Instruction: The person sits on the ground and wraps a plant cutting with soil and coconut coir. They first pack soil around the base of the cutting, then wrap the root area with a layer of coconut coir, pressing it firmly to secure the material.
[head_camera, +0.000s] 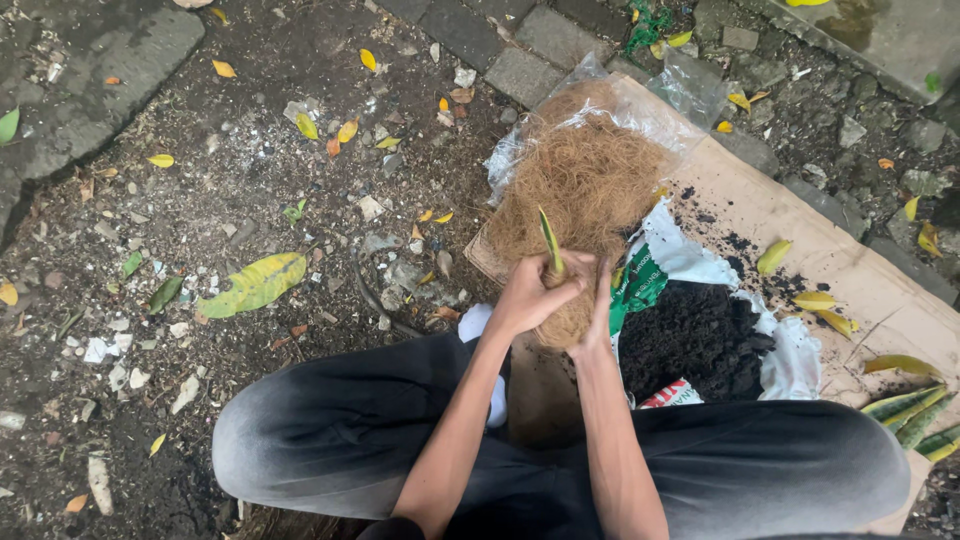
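While the person sits cross-legged on the ground, fallen leaves lie scattered over dirt and stones at left, the biggest a yellow-green leaf (255, 284). Left hand (532, 292) has its grip closed around a wad of brown fibre (562, 318), with a green cutting (550, 242) sticking up out of the fist. Right hand (597, 312) sits just right of it, touching the same wad; its grip is mostly hidden behind the wad, cannot tell how far it is open. Just far of the hands is a large fibre heap (590, 175) on clear plastic (640, 105). Right of the hands, an open bag (668, 258) holds dark soil (692, 338), lying on cardboard (790, 215). More cuttings (912, 412) lie at the near right edge of the cardboard.
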